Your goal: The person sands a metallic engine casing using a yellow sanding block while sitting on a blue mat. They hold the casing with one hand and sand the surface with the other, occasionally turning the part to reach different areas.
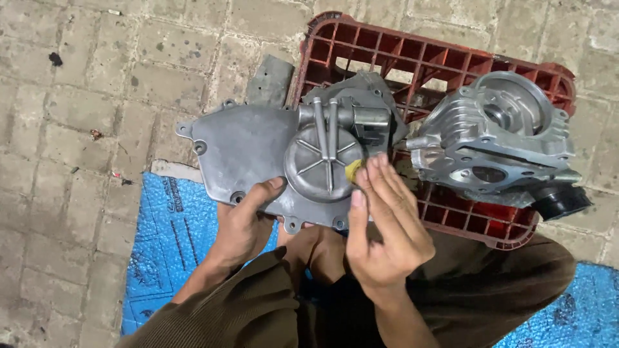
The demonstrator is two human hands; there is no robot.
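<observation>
The grey metal cover (pixel 258 154) sits tilted above the person's lap, between both hands and partly over the red crate (pixel 445 61). The left hand (pixel 242 229) grips its lower edge, thumb curled up onto the face. The right hand (pixel 383 222) is half closed, its fingertips pinching a small yellow piece (pixel 352 171) against the cover's round boss. One cover, one crate, one cylinder head (pixel 496 132) resting on the crate, one blue mat (pixel 164 238) beneath.
</observation>
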